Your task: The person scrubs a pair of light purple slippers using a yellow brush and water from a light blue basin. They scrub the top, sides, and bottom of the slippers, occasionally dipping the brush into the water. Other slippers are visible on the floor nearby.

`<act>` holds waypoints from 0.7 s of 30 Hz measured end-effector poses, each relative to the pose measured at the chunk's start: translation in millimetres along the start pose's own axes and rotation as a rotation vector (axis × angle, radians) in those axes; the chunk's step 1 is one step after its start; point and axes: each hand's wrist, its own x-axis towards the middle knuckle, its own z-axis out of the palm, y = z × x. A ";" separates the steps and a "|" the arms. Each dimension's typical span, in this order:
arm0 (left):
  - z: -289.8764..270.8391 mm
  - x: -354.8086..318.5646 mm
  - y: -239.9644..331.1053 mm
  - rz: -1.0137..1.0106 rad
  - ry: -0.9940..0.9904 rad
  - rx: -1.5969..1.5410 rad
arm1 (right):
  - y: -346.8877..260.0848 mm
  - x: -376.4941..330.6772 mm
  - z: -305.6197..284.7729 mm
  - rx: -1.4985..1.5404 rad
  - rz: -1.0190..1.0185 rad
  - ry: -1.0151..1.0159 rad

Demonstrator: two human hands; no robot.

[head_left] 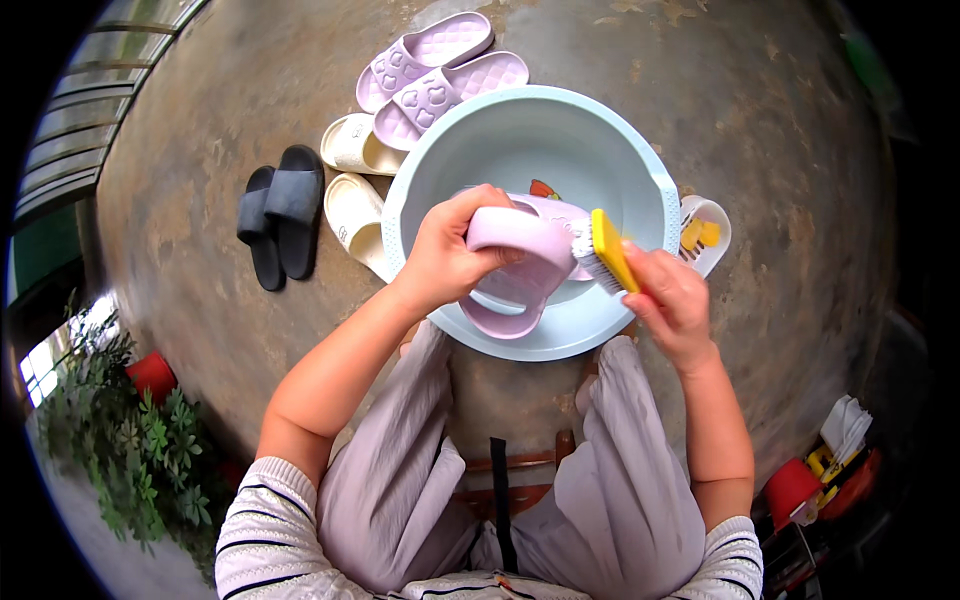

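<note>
Over a pale blue basin (425,165), my left hand (447,250) grips a lilac slide slipper (535,245), thumb and fingers closed around its edge. The slipper is tilted, and its lower end lies near the basin's front rim. My right hand (675,300) pinches a yellow scrub brush (610,248). White bristles face left and meet the slipper's side. Behind the slipper, a small red-orange piece (541,188) shows inside the basin; its kind is unclear.
Left of the basin are cream slippers (353,215) and black slides (296,220); a lilac slipper pair (435,95) lies beyond. A white dish (713,225) with yellow pieces stands right. Leafy plants (135,450) and a red container (795,490) flank me.
</note>
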 end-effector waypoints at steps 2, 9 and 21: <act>0.6 0.4 3.9 -0.014 0.051 0.031 | -2.5 7.5 8.0 0.062 -0.006 -0.019; 5.5 1.3 13.7 -0.093 0.124 -0.010 | -7.5 11.0 11.7 0.198 0.139 0.072; 15.9 5.3 2.9 0.072 0.129 0.217 | -11.4 28.1 9.2 -0.147 -0.067 0.089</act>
